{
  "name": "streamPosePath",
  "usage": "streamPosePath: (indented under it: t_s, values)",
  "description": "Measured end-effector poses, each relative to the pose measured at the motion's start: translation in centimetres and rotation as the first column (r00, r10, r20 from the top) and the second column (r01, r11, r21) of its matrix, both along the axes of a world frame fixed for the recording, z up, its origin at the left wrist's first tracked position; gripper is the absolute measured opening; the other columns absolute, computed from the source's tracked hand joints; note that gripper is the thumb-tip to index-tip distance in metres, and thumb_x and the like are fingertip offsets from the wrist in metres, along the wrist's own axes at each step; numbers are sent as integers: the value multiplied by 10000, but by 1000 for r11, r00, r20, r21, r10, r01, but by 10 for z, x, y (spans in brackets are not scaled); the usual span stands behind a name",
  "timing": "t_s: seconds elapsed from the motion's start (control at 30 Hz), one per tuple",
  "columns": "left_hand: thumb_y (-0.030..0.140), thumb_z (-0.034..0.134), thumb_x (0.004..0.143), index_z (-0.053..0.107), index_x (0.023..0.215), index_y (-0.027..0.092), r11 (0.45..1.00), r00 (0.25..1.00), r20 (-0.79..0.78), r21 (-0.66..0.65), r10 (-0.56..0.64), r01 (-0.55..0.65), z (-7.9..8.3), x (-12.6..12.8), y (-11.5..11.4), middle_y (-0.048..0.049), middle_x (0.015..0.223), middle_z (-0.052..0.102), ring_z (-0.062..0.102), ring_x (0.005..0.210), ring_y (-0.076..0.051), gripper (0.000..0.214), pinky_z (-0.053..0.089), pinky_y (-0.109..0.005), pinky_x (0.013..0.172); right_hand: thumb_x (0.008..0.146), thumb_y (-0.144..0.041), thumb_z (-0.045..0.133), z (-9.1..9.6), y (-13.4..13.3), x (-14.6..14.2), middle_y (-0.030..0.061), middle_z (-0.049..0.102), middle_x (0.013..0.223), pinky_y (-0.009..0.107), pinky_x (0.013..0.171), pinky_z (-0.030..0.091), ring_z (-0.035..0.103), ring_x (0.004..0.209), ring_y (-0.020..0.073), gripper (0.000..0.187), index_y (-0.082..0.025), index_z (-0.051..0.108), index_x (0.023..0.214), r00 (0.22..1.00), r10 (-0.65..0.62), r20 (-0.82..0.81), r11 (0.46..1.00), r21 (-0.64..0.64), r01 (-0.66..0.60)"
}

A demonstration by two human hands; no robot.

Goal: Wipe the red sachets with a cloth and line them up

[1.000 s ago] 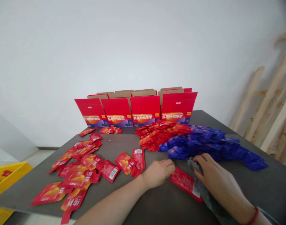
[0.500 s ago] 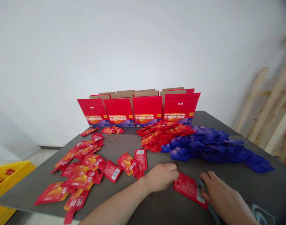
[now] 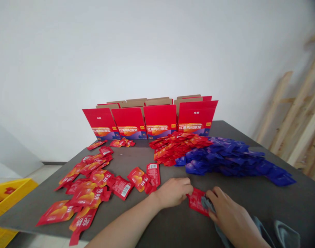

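Note:
A red pouch (image 3: 197, 201) lies flat on the dark table in front of me, its printed back facing up. My left hand (image 3: 174, 193) is closed, its fingertips pinching the pouch's left end. Bunched in my right hand (image 3: 228, 212) is a grey-blue cloth (image 3: 208, 204), pressed against the pouch's right part and hiding it. The cloth's loose end (image 3: 286, 234) trails over the table at the lower right. Left of my left hand, a red pouch with a barcode (image 3: 153, 175) overlaps an orange-printed pouch (image 3: 139, 179).
Several red cartons (image 3: 159, 120) with raised flaps stand along the back. Before them are a heap of red pouches (image 3: 172, 148) and a heap of blue pouches (image 3: 224, 158). More red pouches (image 3: 87, 194) spread across the left. A yellow crate (image 3: 15, 193) is beyond the left edge; wooden boards (image 3: 296, 120) lean at right.
My right hand has moved left along the pouch with the cloth, from its barcode end toward its middle. My left hand keeps its pinch on the other end. The view has shifted slightly.

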State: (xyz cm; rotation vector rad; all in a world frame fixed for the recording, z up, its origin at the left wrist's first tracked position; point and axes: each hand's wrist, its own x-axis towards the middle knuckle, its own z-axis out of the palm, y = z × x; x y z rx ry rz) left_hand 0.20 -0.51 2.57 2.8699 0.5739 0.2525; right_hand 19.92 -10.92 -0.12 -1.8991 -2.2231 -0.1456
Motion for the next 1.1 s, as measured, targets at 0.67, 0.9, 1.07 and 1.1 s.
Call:
streamPosePath:
  t_s: [0.67,0.9,1.07,1.1]
  values:
    - [256,556,901,573,1013,138,708,335,624,-612,706,-352,107,52,156,-49,991,598,577,893,-151,163,488,-316,806,848,-343,394,-34,26,77,76,645,1019,301,697,479,672,834,198,262,-244,622,931,936,-207,-285,968,-201,153]
    - [335,548,916,556,1180,150,710,458,543,-521,704,-474,106,59,144,-104,1189,558,578,1017,-206,323,507,-388,858,847,-357,417,-38,23,77,65,654,1012,291,666,464,667,817,190,250,-251,623,941,926,-199,-322,979,-106,174]
    - [337,534,924,544,1195,155,664,528,402,-458,748,-591,94,18,120,-95,1195,556,578,1013,-206,327,509,-407,855,844,-370,421,-29,18,71,59,649,984,307,639,450,663,781,196,255,-247,614,956,929,-202,-310,979,-83,185]
    - [341,532,924,549,1189,156,649,542,357,-443,761,-619,93,5,114,-92,1194,557,578,1014,-208,324,509,-404,855,849,-374,415,-28,17,70,58,647,981,311,644,450,663,785,198,259,-248,611,961,931,-195,-310,980,-90,175]
